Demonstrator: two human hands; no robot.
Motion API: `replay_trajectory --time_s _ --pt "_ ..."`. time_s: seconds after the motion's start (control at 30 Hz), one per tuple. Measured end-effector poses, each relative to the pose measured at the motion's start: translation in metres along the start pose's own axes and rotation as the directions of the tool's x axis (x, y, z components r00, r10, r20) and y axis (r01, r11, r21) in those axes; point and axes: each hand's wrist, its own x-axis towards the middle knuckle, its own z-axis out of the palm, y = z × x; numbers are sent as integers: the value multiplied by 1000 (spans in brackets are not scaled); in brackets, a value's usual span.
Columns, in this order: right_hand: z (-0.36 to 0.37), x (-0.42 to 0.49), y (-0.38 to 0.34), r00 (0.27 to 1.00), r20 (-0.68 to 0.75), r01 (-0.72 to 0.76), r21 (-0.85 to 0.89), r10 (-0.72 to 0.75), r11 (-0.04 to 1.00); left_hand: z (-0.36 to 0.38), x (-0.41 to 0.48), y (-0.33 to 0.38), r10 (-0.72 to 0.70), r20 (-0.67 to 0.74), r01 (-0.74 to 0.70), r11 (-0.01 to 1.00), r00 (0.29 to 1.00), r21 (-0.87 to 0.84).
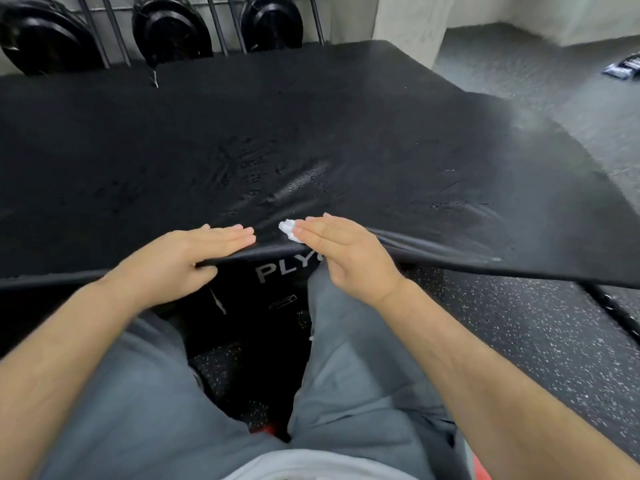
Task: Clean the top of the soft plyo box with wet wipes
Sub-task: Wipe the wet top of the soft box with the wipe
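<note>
The black soft plyo box (277, 133) fills the upper middle of the head view, its top shiny with wet streaks near the front edge. A crumpled white wet wipe (289, 230) lies on the box's near edge under the straight fingertips of my right hand (346, 251), which presses it down. My left hand (194, 258) rests on the same edge to the left, fingers straight on top and thumb tucked under the lip. White letters "PLY" show on the front face between my hands.
Black weight plates (169, 29) hang on a rack behind the box. Speckled rubber floor (519, 323) lies to the right, with a dark packet (623, 67) on the floor at the far right. My grey-trousered legs stand against the box front.
</note>
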Motion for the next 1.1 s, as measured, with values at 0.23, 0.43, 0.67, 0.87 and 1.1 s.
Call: replay_trajectory --time_s 0.23,0.43,0.67,0.87,1.1 --pt "-10 -19 -21 998 65 18 16 -19 1000 -11 -21 9 66 17 -66 997 998 -37" --pt "-3 -76 -50 986 155 52 87 -65 995 37 -70 33 106 63 -113 986 992 124" --pt "17 -42 -85 987 159 -31 144 8 989 73 -41 58 7 -151 23 980 988 197" --pt "19 -47 -74 982 188 -46 199 9 979 74 -37 61 26 -127 15 951 992 308" --pt "18 -52 -82 970 233 -130 255 70 958 82 -28 66 39 -97 -12 963 995 269"
